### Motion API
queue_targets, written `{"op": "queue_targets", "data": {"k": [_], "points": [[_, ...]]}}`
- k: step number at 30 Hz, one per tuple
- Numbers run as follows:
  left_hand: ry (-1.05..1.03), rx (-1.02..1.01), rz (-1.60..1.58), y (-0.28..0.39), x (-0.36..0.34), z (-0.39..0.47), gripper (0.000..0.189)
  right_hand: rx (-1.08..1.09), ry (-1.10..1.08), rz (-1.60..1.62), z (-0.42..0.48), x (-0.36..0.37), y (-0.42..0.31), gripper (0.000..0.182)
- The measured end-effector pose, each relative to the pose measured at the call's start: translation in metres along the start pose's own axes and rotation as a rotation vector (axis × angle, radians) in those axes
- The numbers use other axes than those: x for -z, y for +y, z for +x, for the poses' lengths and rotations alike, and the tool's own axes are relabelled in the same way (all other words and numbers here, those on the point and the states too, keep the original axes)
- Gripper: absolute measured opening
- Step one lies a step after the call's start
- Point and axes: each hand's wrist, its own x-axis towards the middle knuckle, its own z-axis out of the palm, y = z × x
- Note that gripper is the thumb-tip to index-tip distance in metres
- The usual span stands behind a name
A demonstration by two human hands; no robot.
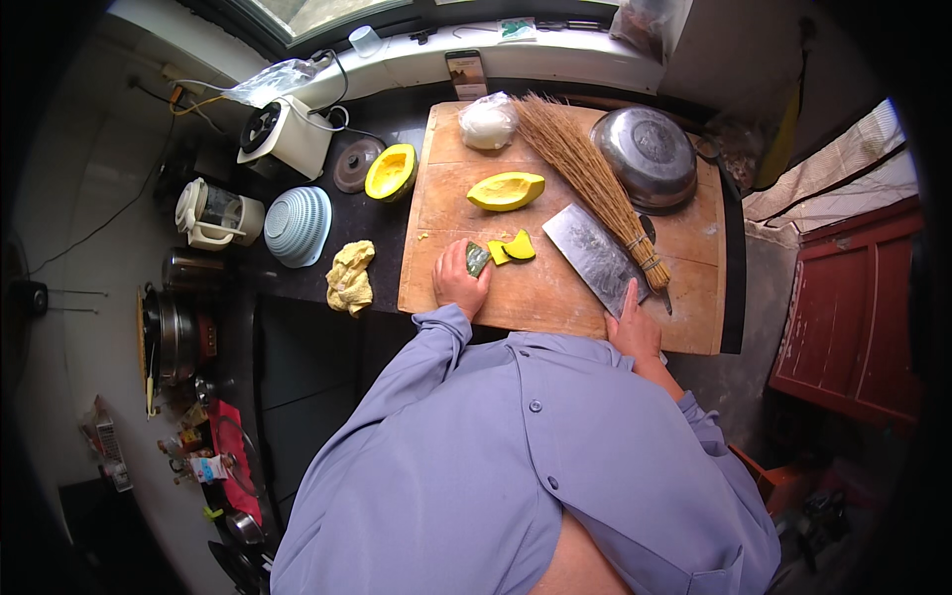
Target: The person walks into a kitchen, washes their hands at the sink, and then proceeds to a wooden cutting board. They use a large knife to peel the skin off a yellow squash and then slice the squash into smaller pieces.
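Note:
My left hand [459, 281] grips a green-skinned pumpkin piece [477, 259] against the wooden board [461, 167]. Just right of it, cut yellow pumpkin chunks [518, 248] lie close together. In my right hand [637, 327] is a cleaver [591, 253], its broad blade low over or flat on the board and pointing up-left, with my index finger stretched along the blade. Beyond the chunks rests a larger pumpkin wedge [506, 191], hollow side up. A hollowed pumpkin half [390, 172] sits on the dark counter at the board's left edge.
A straw whisk broom [587, 178] lies beside the cleaver. Behind it are an upturned metal basin [645, 158] and a plastic-wrapped white lump [488, 121]. On the left counter are a yellow cloth [351, 277], a pale blue colander [297, 225] and a brown lid [358, 165]. A phone [466, 74] leans at the sill.

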Motion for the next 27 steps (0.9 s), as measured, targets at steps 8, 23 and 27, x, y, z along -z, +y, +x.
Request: {"op": "queue_targets", "data": {"k": [8, 23, 27], "points": [[0.004, 0.010, -0.008, 0.0017, -0.0001, 0.0002, 0.053, -0.008, -0.022, 0.002, 0.0005, 0.0025, -0.0007, 0.092], [0.015, 0.005, -0.002, -0.0007, -0.0018, -0.0008, 0.053, -0.016, -0.050, 0.001, 0.0017, 0.0028, -0.0003, 0.092], [0.018, -0.004, 0.004, 0.0001, -0.0012, 0.0002, 0.053, -0.012, -0.050, 0.003, 0.0014, 0.0040, -0.0007, 0.092]]}}
